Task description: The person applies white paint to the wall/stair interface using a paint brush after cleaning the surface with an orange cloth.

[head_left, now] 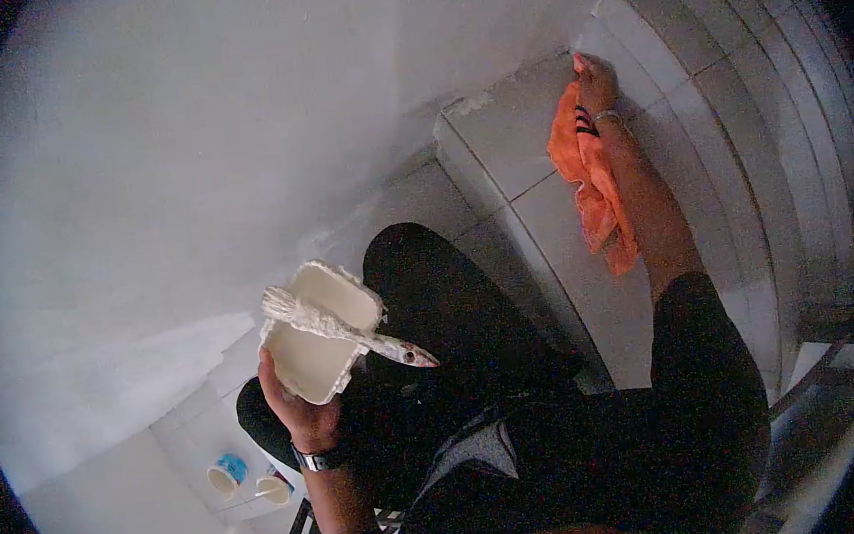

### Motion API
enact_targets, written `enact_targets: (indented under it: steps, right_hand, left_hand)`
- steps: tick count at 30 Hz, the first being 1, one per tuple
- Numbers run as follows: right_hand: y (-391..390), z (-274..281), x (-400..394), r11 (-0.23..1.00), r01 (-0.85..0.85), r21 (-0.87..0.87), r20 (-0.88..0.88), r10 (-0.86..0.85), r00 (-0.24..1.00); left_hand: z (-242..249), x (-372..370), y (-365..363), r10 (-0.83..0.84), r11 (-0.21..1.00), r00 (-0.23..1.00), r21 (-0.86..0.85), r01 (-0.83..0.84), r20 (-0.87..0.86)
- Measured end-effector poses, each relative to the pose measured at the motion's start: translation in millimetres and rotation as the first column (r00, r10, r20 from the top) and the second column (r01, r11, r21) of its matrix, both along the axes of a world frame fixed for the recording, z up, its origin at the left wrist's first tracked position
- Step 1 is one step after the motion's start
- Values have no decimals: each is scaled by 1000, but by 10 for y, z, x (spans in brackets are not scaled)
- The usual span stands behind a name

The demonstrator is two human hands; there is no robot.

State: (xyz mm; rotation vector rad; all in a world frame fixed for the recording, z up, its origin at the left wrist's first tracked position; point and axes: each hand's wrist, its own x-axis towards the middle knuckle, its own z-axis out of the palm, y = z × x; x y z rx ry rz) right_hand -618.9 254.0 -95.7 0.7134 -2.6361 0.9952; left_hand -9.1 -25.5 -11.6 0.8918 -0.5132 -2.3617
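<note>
My left hand (301,417) grips the near edge of a paint-crusted cream container (306,362) with pale paint inside, held beside my knee. Across its top lies a paintbrush (326,323), its bristles caked white and its handle sticking out to the right. My right hand (598,83) reaches far forward, closed on an orange cloth (591,179) with dark stripes. Part of the cloth pokes out at the fingertips, against the corner where the tiled step (521,119) meets the wall; the rest hangs below my wrist onto the tile.
A white wall (188,155) runs along the left. Tiled stairs (728,143) rise at the right. Down at the lower left stand a blue-and-white tub (227,474) and a pale cup (275,491) with a stick in it. Dark metal railing (827,376) is at the right edge.
</note>
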Motion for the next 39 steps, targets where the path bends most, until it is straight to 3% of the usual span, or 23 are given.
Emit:
enact_targets:
  steps: [3, 5, 6, 8, 12, 14, 15, 18, 20, 21, 22, 23, 24, 26, 30, 32, 33, 35, 36, 38, 39]
  right_hand:
    - [-142, 0, 8, 996, 69, 50, -75, -65, 995]
    - [-169, 19, -75, 929, 187, 320, -189, -131, 973]
    - [-177, 52, -39, 928, 189, 320, -187, -133, 973]
    - [-208, 135, 12, 781, 209, 589, -439, 91, 894]
    - [-253, 283, 112, 771, 202, 604, -291, -23, 956]
    - [-214, 242, 69, 732, 155, 664, -447, 222, 867]
    - [-166, 144, -9, 731, 159, 664, -447, 218, 867]
    - [-2, -70, -230, 799, 47, 599, -434, 276, 858]
    - [43, -62, -144, 890, -255, 378, -151, 331, 932]
    - [7, 69, 69, 891, -257, 376, -153, 333, 930]
    - [-86, 347, 395, 990, -92, -105, 144, 106, 984]
    - [-162, 508, 581, 848, 242, -472, 497, 30, 867]
    - [-119, 398, 502, 847, 240, -474, 499, 34, 866]
    - [98, 52, 253, 976, 170, -138, 55, -164, 985]
    - [-136, 279, 524, 969, 112, -222, 116, -88, 989]
    - [-215, 92, 337, 990, 80, 113, -242, -50, 969]
    - [-246, 50, 285, 990, 78, 115, -241, -48, 969]
    - [-290, -39, 185, 935, 137, 328, -318, -28, 948]
    - [-278, -104, 106, 934, 135, 329, -316, -26, 948]
    - [-212, -210, -19, 889, 146, 435, -583, 154, 798]
    - [-229, -169, -7, 888, 146, 437, -581, 155, 799]
  left_hand:
    - [-17, 13, -9, -10, 1000, 999, 12, 10, -31]
    - [-10, 17, 19, -13, 997, 1000, -70, 15, 25]
    - [18, -3, 32, -15, 997, 1000, -69, 17, 27]
    - [88, -61, 53, 7, 993, 999, -116, -1, 45]
    - [12, -4, -3, -15, 999, 999, -44, 17, 46]
    - [-5, -7, -9, -16, 999, 1000, -51, 17, 27]
    - [-8, 0, -5, -21, 998, 999, -50, 22, 27]
    - [19, -7, -22, -1, 1000, 1000, 9, 1, 22]
    - [36, -21, -27, -18, 997, 998, -71, 22, 53]
    - [33, -12, -26, -15, 997, 999, -75, 19, 52]
    - [14, -5, -20, -14, 986, 995, -164, 31, 101]
    - [-4, 4, -15, -7, 967, 988, -250, 46, 152]
    - [-18, 16, -28, -4, 967, 988, -253, 43, 154]
    - [-41, 38, -52, -16, 1000, 999, -25, 15, -47]
    - [-2, 4, -6, -28, 999, 999, -29, 27, -44]
    - [39, -21, 40, 1, 960, 991, -276, 37, 137]
    - [29, -8, 30, 3, 961, 990, -275, 35, 138]
    - [-7, 30, -5, 125, 980, 965, 181, -83, -232]
    - [-2, 29, -30, 127, 980, 965, 183, -85, -230]
    - [23, 18, -75, 44, 966, 982, 258, 6, -185]
    - [1, 26, -57, 43, 966, 982, 260, 6, -183]
